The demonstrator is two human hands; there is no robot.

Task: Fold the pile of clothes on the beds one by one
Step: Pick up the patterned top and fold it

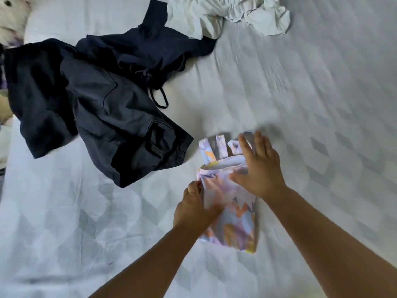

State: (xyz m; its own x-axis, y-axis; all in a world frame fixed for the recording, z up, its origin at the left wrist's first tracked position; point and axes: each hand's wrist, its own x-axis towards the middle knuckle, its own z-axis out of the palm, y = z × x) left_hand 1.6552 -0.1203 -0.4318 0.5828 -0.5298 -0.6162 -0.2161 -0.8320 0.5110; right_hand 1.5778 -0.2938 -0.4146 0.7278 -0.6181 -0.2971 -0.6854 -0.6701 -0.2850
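Head view, one entry per item.

Top: pastel print in lilac, orange and blue, folded into a narrow upright strip on the bed. It lies under and between both hands. Its straps point away from the person, past the right fingertips.

Left hand: at the top's left edge, fingers curled onto the fabric, gripping the edge. The thumb side overlaps the print.

Right hand: flat on the top's upper part, fingers spread and straight, pressing down; nothing grasped. The picture is blurred here.

Dark shorts: crumpled, beyond and to the left of the left hand, near but apart from the top. A pocket and hem show.

Dark garment: navy, with a drawstring, farther beyond the shorts and partly under them.

White cloth: bunched, well beyond the right hand, at the far edge of the view, touching the dark garment.

Bed: pale cover with a faint geometric pattern, under everything.
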